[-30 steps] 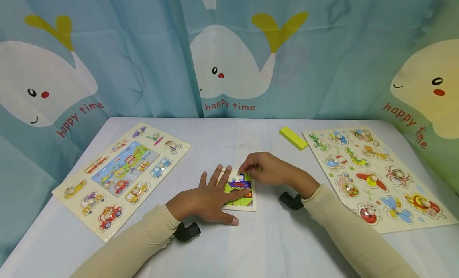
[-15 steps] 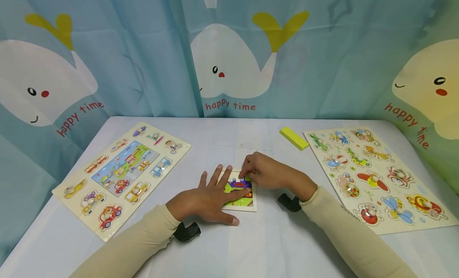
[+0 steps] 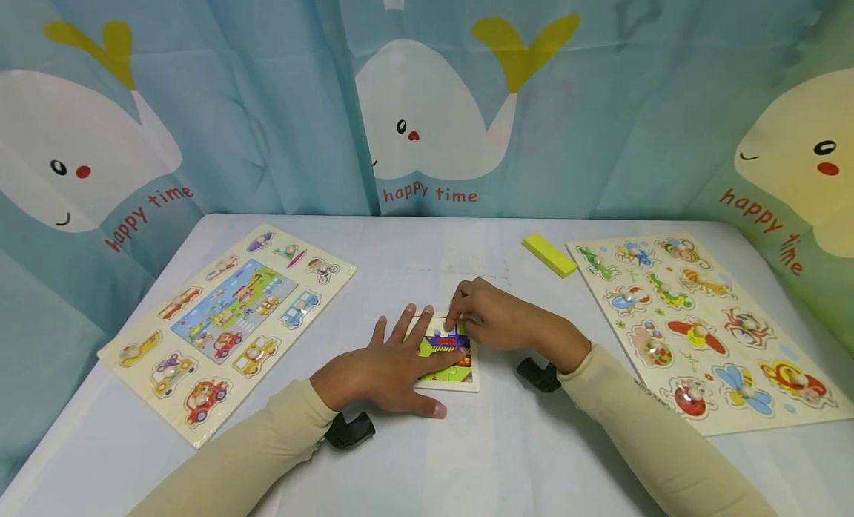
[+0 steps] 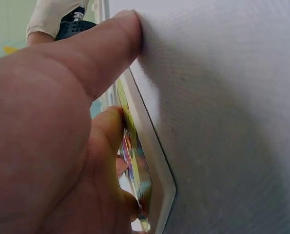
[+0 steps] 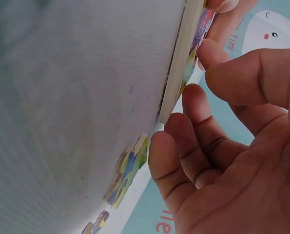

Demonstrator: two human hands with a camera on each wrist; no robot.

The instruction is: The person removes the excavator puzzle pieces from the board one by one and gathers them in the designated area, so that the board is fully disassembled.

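A small square jigsaw puzzle (image 3: pixel 447 363) in a pale frame lies on the table, its picture showing a purple and yellow vehicle. My left hand (image 3: pixel 390 372) rests across its left part with fingers spread; the thumb (image 4: pixel 120 34) lies on the table beyond the frame in the left wrist view. At the puzzle's upper right corner my right hand (image 3: pixel 497 313) pinches a green jigsaw piece (image 3: pixel 461 328) between thumb and bent fingers. That piece is mostly hidden by the fingers. In the right wrist view, fingertips (image 5: pixel 196 97) sit right at the frame's edge.
At left lies a vehicle peg puzzle board (image 3: pixel 227 331); at right an insect peg puzzle board (image 3: pixel 700 331). A yellow block (image 3: pixel 549 255) lies near the insect board. Loose notched pieces (image 5: pixel 127 170) show in the right wrist view. A whale-print curtain (image 3: pixel 427 94) hangs behind.
My right hand has shifted slightly in at the puzzle's upper right corner, its fingers drawing closer over the piece. My left hand has stayed in place on the puzzle.
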